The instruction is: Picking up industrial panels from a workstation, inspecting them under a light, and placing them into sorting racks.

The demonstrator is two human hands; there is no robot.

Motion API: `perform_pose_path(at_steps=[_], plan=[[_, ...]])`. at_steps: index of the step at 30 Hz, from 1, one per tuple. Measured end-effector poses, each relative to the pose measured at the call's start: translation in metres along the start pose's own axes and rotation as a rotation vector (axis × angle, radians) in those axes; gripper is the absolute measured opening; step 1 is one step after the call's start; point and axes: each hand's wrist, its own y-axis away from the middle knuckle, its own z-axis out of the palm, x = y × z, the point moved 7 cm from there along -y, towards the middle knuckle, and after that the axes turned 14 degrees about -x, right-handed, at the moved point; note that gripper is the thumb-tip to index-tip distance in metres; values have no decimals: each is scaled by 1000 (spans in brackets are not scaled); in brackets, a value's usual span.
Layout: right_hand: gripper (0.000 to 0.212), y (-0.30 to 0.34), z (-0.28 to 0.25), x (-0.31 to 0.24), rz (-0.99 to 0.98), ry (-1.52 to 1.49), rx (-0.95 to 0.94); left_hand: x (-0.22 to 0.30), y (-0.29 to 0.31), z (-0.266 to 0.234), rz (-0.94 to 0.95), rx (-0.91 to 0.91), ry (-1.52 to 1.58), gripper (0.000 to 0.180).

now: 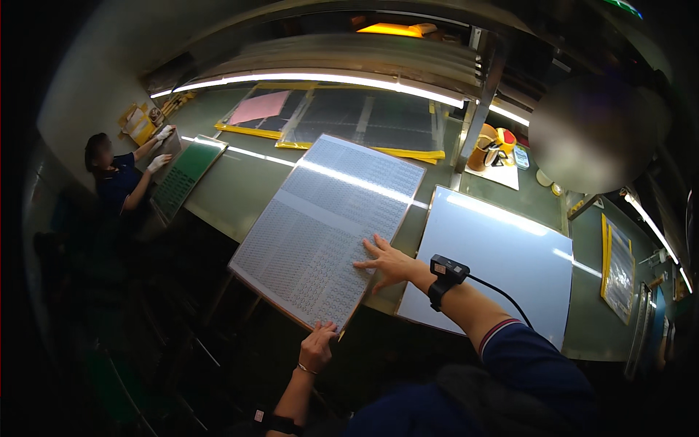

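A large grey patterned sheet with a copper-coloured edge lies tilted on the green work table, its near corner past the table's front edge. My left hand pinches that near corner from below. My right hand lies flat on the sheet's right side, fingers spread, with a black wrist device and cable behind it.
A plain white panel lies just right of the sheet. Dark sheets on yellow boards and a pink sheet lie farther back. A co-worker in white gloves handles a green sheet at far left. Tape rolls stand by a post.
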Motion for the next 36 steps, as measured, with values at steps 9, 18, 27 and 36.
perform_pose_path(at_steps=[9, 18, 27, 36], plan=[[35, -10, -2, -13, -60, 35, 95, -6, -29, -74, -150, 322, -221, 17], [18, -57, -144, -43, -183, -120, 260, -48, -110, 64, -687, -424, -268, 52], [17, 92, -356, -168, -351, -52, 877, -68, -140, 51, -831, -643, -246, 55], [51, 147, -138, -210, -175, 15, 698, -104, -54, 94, -395, 97, 498, 64]])
